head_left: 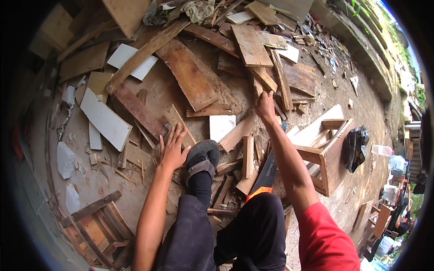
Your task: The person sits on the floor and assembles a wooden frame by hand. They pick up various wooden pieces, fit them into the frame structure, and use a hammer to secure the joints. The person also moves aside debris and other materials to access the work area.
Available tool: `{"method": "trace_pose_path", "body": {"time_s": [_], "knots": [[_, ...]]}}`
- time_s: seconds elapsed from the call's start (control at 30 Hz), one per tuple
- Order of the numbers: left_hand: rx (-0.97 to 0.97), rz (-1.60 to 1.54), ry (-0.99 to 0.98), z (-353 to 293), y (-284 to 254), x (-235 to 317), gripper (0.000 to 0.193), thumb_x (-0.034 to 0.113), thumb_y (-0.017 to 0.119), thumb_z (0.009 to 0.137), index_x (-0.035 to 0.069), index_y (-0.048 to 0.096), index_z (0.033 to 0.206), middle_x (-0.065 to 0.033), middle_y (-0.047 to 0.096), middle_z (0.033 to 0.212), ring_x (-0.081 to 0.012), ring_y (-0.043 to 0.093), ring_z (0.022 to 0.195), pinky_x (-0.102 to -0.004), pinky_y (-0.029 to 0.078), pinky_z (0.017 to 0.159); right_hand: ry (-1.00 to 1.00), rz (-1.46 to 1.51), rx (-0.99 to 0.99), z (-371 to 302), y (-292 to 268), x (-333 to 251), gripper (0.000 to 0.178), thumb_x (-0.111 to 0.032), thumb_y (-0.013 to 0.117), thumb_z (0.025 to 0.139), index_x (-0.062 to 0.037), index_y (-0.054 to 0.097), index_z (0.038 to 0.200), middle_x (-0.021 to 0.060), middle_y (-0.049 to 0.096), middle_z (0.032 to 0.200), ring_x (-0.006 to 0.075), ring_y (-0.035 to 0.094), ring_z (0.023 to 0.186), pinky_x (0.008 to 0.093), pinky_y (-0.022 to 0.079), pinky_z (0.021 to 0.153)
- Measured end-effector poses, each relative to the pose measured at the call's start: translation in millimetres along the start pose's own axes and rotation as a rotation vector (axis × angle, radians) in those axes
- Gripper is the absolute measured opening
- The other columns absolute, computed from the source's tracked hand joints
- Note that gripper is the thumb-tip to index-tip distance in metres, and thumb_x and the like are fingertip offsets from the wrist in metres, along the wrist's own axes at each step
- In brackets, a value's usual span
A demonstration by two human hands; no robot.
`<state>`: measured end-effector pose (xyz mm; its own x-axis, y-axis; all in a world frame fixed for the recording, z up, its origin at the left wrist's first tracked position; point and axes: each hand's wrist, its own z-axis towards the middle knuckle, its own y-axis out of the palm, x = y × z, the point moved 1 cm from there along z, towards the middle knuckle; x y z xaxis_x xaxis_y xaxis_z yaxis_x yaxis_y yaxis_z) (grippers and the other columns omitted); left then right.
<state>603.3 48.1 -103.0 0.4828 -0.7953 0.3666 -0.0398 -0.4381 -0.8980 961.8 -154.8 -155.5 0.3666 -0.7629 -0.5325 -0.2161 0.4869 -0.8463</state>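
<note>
My left hand [173,145] is spread open, palm down, beside my sandalled foot [202,158]. Its fingers lie by the end of a dark reddish plank [139,110] and a thin wood strip [183,124]. Farther out, my right hand [265,108] is closed at the near end of a narrow wooden piece [257,86]. The far part of that piece runs in under other boards. Just beyond it rests a short wide board [252,45]. Between my right forearm and knee lies a handsaw [266,174] with an orange and black handle, partly hidden by the knee.
Scrap planks, a white panel [106,118] and wide brown boards [187,74] litter the ground. A wooden frame box [337,153] stands at right with a black plastic bag [356,147]. A slatted wooden piece [101,228] is at lower left. A concrete kerb [361,49] borders the far right.
</note>
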Motion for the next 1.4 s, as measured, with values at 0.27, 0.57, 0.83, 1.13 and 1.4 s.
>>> {"method": "trace_pose_path", "body": {"time_s": [0.27, 0.57, 0.83, 1.13, 1.4], "knots": [[0.014, -0.002, 0.012, 2, 1, 1, 0.073, 0.034, 0.062, 0.092, 0.028, 0.024, 0.155, -0.0004, 0.015, 0.164, -0.0236, 0.014, 0.151, -0.0633, 0.006, 0.118, 0.221, 0.268, 0.065, -11, -30, 31, 0.031, -0.029, 0.052, 0.102, -0.0011, 0.063, 0.094, 0.0136, 0.069, 0.08, 0.0174, 0.06, 0.064, 0.035, 0.047, 0.057], [0.0, -0.002, -0.01, 0, -1, 0, 0.074, 0.032, 0.063, 0.092, 0.028, 0.024, 0.155, -0.0005, 0.015, 0.164, -0.0239, 0.013, 0.151, -0.0631, 0.006, 0.118, 0.377, 0.852, 0.062, -53, -41, 25, 0.029, -0.025, 0.045, 0.105, 0.0009, 0.06, 0.106, 0.0095, 0.072, 0.094, 0.0124, 0.058, 0.068, 0.0286, 0.047, 0.062], [-0.012, 0.0, -0.008, 0, -2, 2, 0.073, 0.032, 0.062, 0.092, 0.027, 0.024, 0.155, -0.0025, 0.015, 0.164, -0.0246, 0.012, 0.151, -0.0629, 0.005, 0.118, -0.162, -0.101, 0.347, -43, -29, -2, 0.072, -0.025, 0.07, 0.085, 0.0071, 0.035, 0.14, 0.0333, 0.031, 0.147, 0.0455, 0.038, 0.134, 0.0485, 0.033, 0.11], [-0.041, -0.002, -0.03, 1, -3, 2, 0.072, 0.035, 0.061, 0.093, 0.029, 0.024, 0.155, 0.0002, 0.013, 0.165, -0.022, 0.012, 0.151, -0.0613, 0.005, 0.119, -0.18, -0.301, 0.163, -6, 9, -29, 0.048, -0.027, 0.075, 0.079, -0.0019, 0.052, 0.113, 0.0177, 0.053, 0.118, 0.0358, 0.056, 0.108, 0.0476, 0.048, 0.084], [-0.023, -0.013, -0.017, 0, -4, 0, 0.071, 0.034, 0.061, 0.093, 0.029, 0.025, 0.154, 0.0007, 0.014, 0.164, -0.0227, 0.014, 0.151, -0.0614, 0.006, 0.119, -0.043, -0.189, 0.039, 11, 1, -23, 0.051, -0.023, 0.08, 0.073, 0.0014, 0.05, 0.105, 0.0218, 0.053, 0.106, 0.0458, 0.058, 0.099, 0.0489, 0.049, 0.085]]}}
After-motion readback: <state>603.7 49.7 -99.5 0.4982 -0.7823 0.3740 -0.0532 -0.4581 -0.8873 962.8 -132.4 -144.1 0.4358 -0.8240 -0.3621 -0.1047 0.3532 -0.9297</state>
